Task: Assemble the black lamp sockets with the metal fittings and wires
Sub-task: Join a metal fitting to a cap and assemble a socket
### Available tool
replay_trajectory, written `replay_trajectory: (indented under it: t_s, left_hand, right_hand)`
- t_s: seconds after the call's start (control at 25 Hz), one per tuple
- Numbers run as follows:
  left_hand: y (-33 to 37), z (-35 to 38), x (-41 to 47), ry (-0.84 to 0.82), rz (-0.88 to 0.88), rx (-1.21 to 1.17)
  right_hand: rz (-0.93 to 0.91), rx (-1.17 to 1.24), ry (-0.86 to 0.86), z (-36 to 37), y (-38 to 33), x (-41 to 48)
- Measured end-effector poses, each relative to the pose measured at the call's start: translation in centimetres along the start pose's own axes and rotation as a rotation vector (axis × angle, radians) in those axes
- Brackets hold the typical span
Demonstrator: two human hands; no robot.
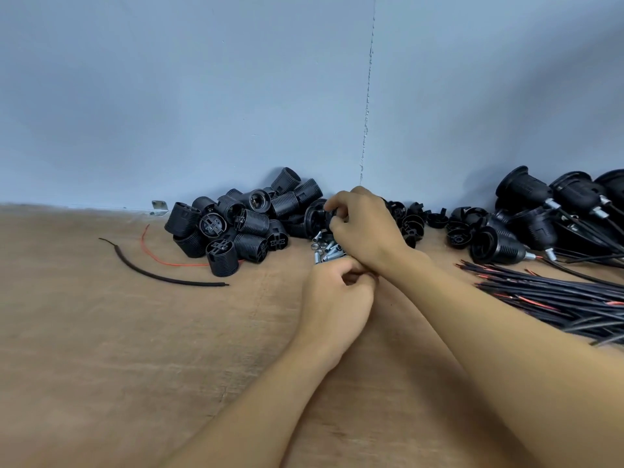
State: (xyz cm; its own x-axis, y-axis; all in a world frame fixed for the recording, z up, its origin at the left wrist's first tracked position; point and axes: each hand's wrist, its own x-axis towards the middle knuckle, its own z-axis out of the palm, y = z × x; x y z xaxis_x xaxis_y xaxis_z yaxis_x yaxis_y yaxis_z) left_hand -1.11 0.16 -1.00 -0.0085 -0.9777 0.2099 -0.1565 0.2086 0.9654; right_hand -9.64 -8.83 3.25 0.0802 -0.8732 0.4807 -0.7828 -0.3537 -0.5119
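**Picking parts for the next socket**

I've got the right hand (359,228) out over the parts by the wall, fingers curled around a black socket piece (315,216) at the edge of the pile of threaded socket bodies (236,224). Can't tell if it's lifted or just pinched. The left hand (337,295) sits just below the small heap of metal fittings (329,248), fingers closed in a loose fist; whether it holds a fitting I can't tell, palm is hidden.

Finished sockets with wires (547,211) lie far right, the loose wire bundle (557,298) in front of them, black caps (413,221) between. A stray black cable (162,273) and red wire (162,258) lie left on the wooden table (101,332).

Step, I'd say: gathering socket piece and fitting. Next I'd need the fitting lined up with the socket hole, then a wire from the bundle.
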Motion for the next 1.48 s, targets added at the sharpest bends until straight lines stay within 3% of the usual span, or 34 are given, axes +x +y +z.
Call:
replay_trajectory:
  t_s: [0.2,0.36,0.48,0.64,0.88,1.12,1.48]
  left_hand:
    - [-0.1,-0.7,0.3,0.201,-0.159,-0.263]
    - [-0.2,-1.0,0.5,0.232,-0.2,-0.266]
    - [-0.1,-1.1,0.5,0.265,-0.14,-0.128]
    - [-0.5,-2.5,1.0,0.36,0.054,0.292]
    - [-0.6,-3.3,1.6,0.204,0.031,0.605]
    - [-0.8,-2.7,1.6,0.209,0.177,0.719]
    - [-0.9,-2.4,1.7,0.072,0.195,0.778]
  right_hand:
    - [-0.008,0.059,-0.01,1.4,-2.2,-0.2]
    - [-0.059,-0.042,-0.061,2.2,-2.8,-0.3]
    - [0.018,-0.123,-0.097,1.4,-2.1,-0.1]
    - [-0.048,-0.036,-0.152,-1.3,-0.2,-0.9]
    - [-0.235,-0.301,-0.198,-3.1,1.4,-4.6]
    - [-0.162,-0.618,-0.12,-3.1,1.8,-6.8]
    - [-0.075,-0.553,-0.129,-3.5,3.0,-7.6]
